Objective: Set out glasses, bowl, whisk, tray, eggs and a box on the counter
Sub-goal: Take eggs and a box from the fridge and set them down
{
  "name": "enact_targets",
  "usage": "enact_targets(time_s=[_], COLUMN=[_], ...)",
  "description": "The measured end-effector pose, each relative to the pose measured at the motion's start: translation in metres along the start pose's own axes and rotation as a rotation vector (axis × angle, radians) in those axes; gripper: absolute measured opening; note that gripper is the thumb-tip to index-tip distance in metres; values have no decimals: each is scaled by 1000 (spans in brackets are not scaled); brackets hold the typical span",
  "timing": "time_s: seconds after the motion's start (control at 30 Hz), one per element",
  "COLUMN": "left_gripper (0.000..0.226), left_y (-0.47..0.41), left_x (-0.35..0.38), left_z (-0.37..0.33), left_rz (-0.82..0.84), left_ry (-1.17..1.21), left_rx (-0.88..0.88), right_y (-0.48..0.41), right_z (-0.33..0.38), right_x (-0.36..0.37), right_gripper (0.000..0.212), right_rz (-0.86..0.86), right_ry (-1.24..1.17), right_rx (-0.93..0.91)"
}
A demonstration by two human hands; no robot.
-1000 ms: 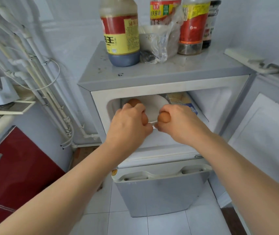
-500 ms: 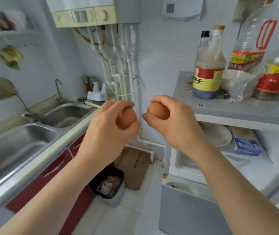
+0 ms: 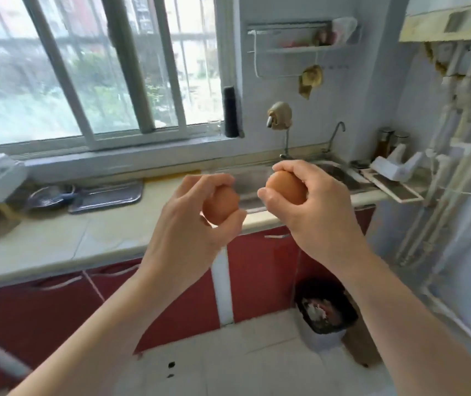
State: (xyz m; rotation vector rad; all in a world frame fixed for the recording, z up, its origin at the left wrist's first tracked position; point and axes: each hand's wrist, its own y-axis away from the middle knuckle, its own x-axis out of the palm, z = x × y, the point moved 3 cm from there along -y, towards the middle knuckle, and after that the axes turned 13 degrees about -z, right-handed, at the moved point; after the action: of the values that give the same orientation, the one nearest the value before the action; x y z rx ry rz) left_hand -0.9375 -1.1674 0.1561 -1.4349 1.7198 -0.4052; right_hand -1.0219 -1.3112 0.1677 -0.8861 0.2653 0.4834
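Each of the two hands curls round a smooth brown oval egg: left hand (image 3: 191, 224) grasping one egg (image 3: 221, 205), right hand (image 3: 311, 207) the other egg (image 3: 285, 186), both held above the pale stone worktop's (image 3: 57, 241) front edge; a ridged metal tray (image 3: 105, 195) lies near its back edge.

This is a small home kitchen. A pale counter (image 3: 99, 238) runs under a wide window (image 3: 85, 67) and over red cabinet doors (image 3: 260, 270), with a steel sink (image 3: 340, 174) set into it. A rubbish bin (image 3: 324, 312) stands on the tiled floor (image 3: 228, 352)
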Motion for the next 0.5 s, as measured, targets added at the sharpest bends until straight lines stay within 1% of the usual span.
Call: enact_targets(time_s=[0.13,0.27,0.4,0.5], left_gripper=[38,39,37,37], left_y=[5,5,-7,-25], left_x=[-64,-115,-163,-189], left_z=[47,93,150,193], left_rz=[-116,-210,-255,-248], left_ry=[-103,-159,-183,-205], left_rx=[-97,-159,-182,-179], right_y=[5,6,6,3], right_z=[42,81,120,145], right_x=[65,125,196,248], right_gripper=[38,40,35,37], right_rz=[135,221,248,255], right_ry=[-119,-205,-244,-264], right_rx=[-68,-114,-118,-106])
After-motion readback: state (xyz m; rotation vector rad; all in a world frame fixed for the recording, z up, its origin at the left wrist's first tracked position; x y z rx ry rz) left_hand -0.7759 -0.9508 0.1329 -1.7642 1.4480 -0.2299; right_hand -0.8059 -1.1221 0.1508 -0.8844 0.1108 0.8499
